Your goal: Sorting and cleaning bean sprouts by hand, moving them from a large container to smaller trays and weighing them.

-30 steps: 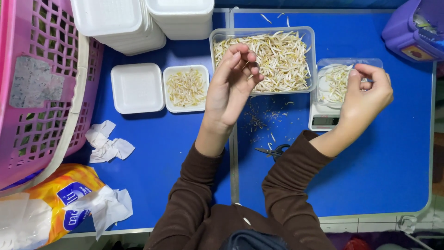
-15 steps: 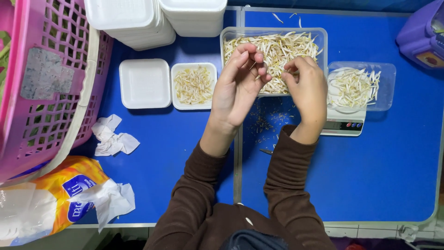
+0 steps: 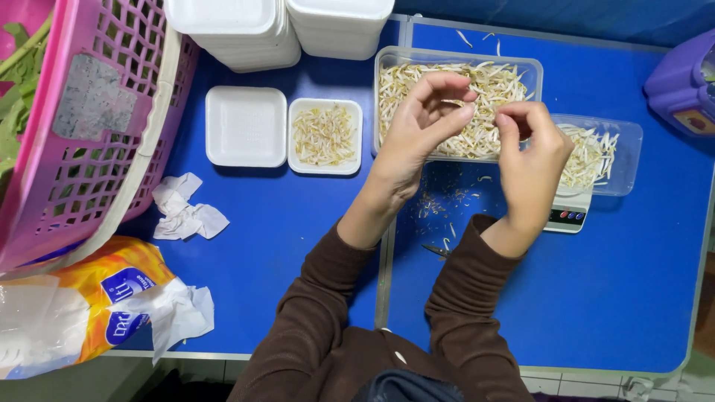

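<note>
An orange-and-white plastic pack [image 3: 82, 305] with a blue label [image 3: 123, 286] lies far left-below the fingers [image 3: 447, 112]; the scale's small screen panel [image 3: 567, 216] sits just right-below them.

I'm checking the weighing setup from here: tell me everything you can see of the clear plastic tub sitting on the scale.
The clear rectangular plastic tub on the scale is shallow, open-topped, see-through and thin-walled. It holds a loose layer of pale bean sprouts. It sits flat on the small white digital scale, overhanging it, on the blue table, right of the bigger sprout container. The right hand covers its left end; contact cannot be told.
</note>
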